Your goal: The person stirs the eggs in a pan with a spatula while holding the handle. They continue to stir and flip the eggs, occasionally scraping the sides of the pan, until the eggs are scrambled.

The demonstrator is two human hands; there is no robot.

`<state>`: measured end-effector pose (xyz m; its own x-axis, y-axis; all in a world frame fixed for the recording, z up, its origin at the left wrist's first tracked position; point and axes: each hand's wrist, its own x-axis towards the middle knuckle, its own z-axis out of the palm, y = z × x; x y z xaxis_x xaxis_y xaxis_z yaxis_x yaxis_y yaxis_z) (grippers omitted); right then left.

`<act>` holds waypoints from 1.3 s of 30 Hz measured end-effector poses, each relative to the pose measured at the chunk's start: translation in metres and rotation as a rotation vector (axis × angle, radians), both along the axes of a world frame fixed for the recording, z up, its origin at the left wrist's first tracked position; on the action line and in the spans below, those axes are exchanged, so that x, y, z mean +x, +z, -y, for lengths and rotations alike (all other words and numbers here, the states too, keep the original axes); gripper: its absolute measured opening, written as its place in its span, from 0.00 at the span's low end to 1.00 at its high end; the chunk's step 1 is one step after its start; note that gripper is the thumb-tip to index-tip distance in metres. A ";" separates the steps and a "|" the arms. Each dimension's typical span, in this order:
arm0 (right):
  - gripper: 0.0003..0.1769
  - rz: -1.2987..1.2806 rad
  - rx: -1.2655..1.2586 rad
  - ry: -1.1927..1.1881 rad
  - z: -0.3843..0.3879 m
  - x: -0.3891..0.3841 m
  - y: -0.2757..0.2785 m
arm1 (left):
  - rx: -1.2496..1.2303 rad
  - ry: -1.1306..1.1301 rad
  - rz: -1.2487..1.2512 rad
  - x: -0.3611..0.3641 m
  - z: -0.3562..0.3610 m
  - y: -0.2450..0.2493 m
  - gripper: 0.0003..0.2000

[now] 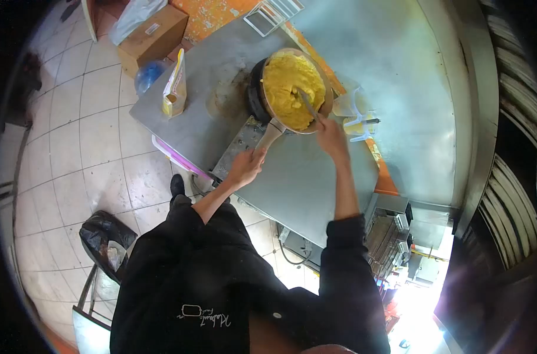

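Observation:
A pan (330,110) full of thick, lumpy yellow mixture (289,82) sits at the back of the metal counter, over a dark round burner (256,88). My left hand (246,167) is wrapped round the pan's long handle (271,134). In my right hand (332,138), closed at the pan's near right rim, is a grey-handled stirring utensil (308,103). The utensil's lower end is sunk in the mixture, so its shape is hidden.
An open packet (174,88) stands on the counter's left side. Clear plastic jugs (356,112) are right of the pan, and a white wire rack (271,16) is behind. A cardboard box (153,36) and a black bag (106,239) lie on the tiled floor.

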<state>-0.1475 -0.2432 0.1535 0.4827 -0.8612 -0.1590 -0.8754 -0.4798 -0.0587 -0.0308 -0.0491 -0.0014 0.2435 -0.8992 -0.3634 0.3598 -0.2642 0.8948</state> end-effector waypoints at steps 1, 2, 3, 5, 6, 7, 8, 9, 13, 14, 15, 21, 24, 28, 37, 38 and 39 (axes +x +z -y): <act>0.16 0.094 0.044 0.030 0.005 0.004 -0.019 | -0.002 -0.005 0.000 -0.004 0.001 -0.005 0.29; 0.16 0.191 0.087 0.061 0.008 0.007 -0.027 | -0.025 0.007 -0.002 -0.009 0.003 -0.014 0.29; 0.16 0.196 0.083 0.063 0.004 0.006 -0.022 | -0.050 0.023 -0.002 -0.010 0.006 -0.023 0.29; 0.15 0.204 0.015 0.186 -0.017 -0.001 -0.001 | -0.060 0.024 -0.025 -0.014 0.010 -0.034 0.28; 0.15 0.202 0.020 0.193 -0.021 -0.003 0.007 | -0.068 0.025 -0.051 -0.015 0.011 -0.038 0.28; 0.15 0.125 0.014 0.130 -0.022 -0.006 0.016 | -0.064 0.034 -0.054 -0.013 0.010 -0.035 0.28; 0.14 0.047 0.008 0.063 -0.023 -0.008 0.020 | -0.052 0.035 -0.041 -0.011 0.009 -0.032 0.28; 0.14 0.044 0.011 0.061 -0.016 -0.005 0.010 | -0.043 0.030 -0.028 -0.011 0.009 -0.029 0.28; 0.15 0.139 -0.011 0.137 -0.010 0.000 -0.007 | -0.056 0.063 -0.046 -0.009 0.010 -0.028 0.28; 0.15 0.119 0.016 0.214 -0.018 0.001 0.001 | -0.038 0.049 -0.033 -0.013 0.009 -0.029 0.27; 0.15 0.117 0.022 0.226 -0.022 -0.004 0.012 | -0.018 0.039 -0.027 -0.015 0.009 -0.030 0.25; 0.16 0.034 -0.011 0.145 0.006 0.002 -0.010 | 0.024 -0.052 -0.425 -0.006 0.001 0.004 0.20; 0.18 0.167 0.074 0.214 0.005 0.004 -0.015 | 0.055 -0.102 -0.487 -0.012 -0.008 0.004 0.24; 0.18 -0.052 0.085 0.162 -0.011 -0.013 0.031 | -0.009 -0.154 -0.508 -0.010 -0.028 0.001 0.25; 0.19 -0.027 0.102 0.163 -0.006 -0.010 0.027 | 0.008 -0.136 -0.486 -0.005 -0.036 0.027 0.27; 0.19 -0.057 0.102 0.147 0.000 -0.019 0.036 | 0.020 -0.124 -0.496 -0.004 -0.037 0.031 0.28; 0.18 -0.087 0.101 0.126 0.000 -0.024 0.040 | 0.028 -0.124 -0.497 -0.004 -0.038 0.032 0.28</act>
